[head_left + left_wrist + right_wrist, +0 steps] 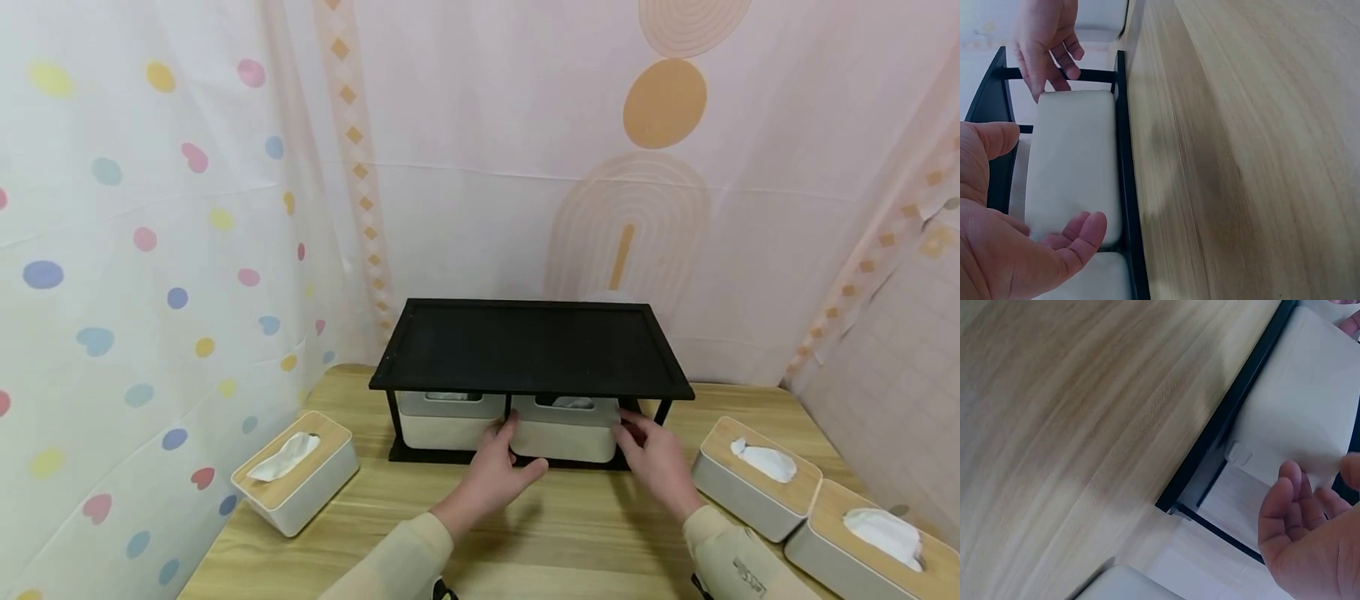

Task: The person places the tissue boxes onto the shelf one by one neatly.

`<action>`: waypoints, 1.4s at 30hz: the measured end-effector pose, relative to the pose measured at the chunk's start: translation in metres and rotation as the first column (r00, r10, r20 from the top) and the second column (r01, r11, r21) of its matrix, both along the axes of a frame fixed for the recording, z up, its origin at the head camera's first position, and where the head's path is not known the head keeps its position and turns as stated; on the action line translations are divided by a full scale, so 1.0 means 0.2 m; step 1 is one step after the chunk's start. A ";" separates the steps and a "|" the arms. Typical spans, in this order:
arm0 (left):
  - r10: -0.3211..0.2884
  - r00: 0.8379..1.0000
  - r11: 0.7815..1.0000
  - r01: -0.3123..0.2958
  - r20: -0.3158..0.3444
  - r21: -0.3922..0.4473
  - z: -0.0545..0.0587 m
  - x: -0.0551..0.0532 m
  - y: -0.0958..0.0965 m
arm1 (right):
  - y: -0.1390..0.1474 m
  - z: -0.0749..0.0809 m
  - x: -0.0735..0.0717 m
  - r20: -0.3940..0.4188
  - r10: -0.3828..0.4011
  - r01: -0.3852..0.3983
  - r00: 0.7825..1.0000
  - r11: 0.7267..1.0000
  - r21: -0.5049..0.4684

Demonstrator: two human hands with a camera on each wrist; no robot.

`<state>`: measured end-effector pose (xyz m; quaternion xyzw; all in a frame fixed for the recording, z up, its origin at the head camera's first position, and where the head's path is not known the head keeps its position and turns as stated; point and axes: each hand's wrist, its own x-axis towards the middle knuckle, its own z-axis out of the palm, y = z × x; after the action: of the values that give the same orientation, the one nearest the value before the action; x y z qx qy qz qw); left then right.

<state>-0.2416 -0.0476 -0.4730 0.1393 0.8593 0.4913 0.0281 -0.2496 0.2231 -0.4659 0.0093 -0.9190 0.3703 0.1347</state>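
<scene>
A white tissue box [566, 442] with a grey top stands in the right bay of a low black shelf [528, 346]. My left hand [491, 475] is at the box's left end by the middle post, its thumb spread away. At the right end, my right hand [662, 462] has its fingertips right at the box's corner. In the right wrist view, those fingers [1294, 487] are loosely bent beside the end face. Another tissue box [450, 432] fills the left bay, next to my left fingers. The shelf's top board covers the backs of both boxes.
A tissue box [318, 492] with a wooden lid stands on the wooden table [585, 554] at the left. Two similar tissue boxes, one nearer the shelf [738, 492] and one closer [840, 550], stand at the right. A patterned curtain [480, 225] hangs behind.
</scene>
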 end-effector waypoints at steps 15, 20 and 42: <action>0.004 0.999 0.999 -0.002 0.036 -0.046 0.00 -0.03 0.02 | -0.01 -0.01 -0.02 -0.026 -0.038 0.039 0.999 0.998 0.046; 0.007 0.999 0.999 -0.005 0.046 -0.039 0.00 -0.03 0.02 | -0.01 -0.02 -0.02 -0.037 -0.032 0.034 0.999 0.998 0.056; 0.029 0.991 0.990 -0.046 -0.127 -0.134 0.00 0.24 -0.43 | -0.15 -0.09 0.19 0.049 0.087 -0.086 0.995 0.996 -0.018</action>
<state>-0.1935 -0.1330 -0.4739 0.1513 0.8935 0.4219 -0.0256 -0.2121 0.1936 -0.4832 0.0389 -0.9178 0.3834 0.0958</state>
